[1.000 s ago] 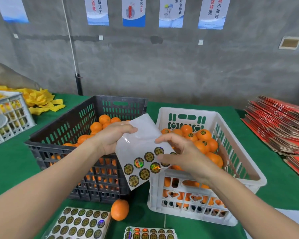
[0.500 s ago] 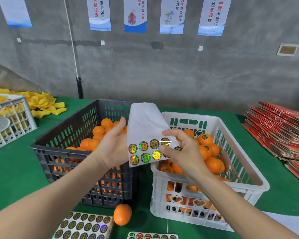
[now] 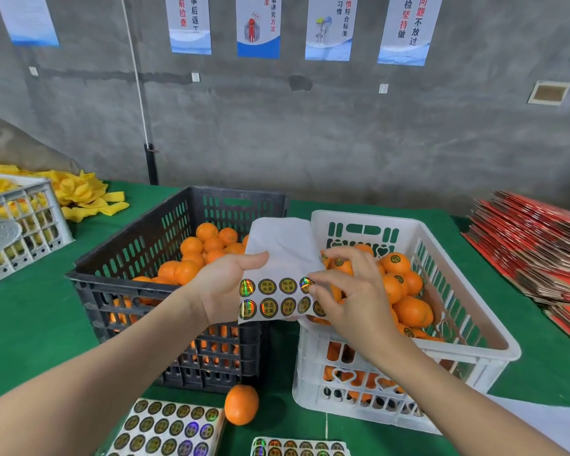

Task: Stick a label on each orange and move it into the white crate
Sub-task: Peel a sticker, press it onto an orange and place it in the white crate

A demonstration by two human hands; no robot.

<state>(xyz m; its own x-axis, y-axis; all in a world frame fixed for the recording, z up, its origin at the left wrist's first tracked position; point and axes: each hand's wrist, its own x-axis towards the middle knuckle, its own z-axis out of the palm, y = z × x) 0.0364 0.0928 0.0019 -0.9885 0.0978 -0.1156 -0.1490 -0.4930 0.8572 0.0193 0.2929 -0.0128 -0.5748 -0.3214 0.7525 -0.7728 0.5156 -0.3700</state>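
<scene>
meanwhile, over the near-left corner of the white crate [image 3: 441,245], with the black crate [image 3: 119,258] just left of it, the left hand [image 3: 224,284] grips a curled label sheet [image 3: 277,255] while the right hand [image 3: 352,301] pinches one round black-and-gold label [image 3: 306,285]. thin, limp and tacky, it probably peels best from its rim. a loose orange [image 3: 241,404] lies off the white crate's front-left corner.

I see the white crate [image 3: 375,216] open on top; the black crate [image 3: 129,255] hems its left side, a loose orange [image 3: 241,404] lies front-left, red cartons [image 3: 533,245] well right.
</scene>
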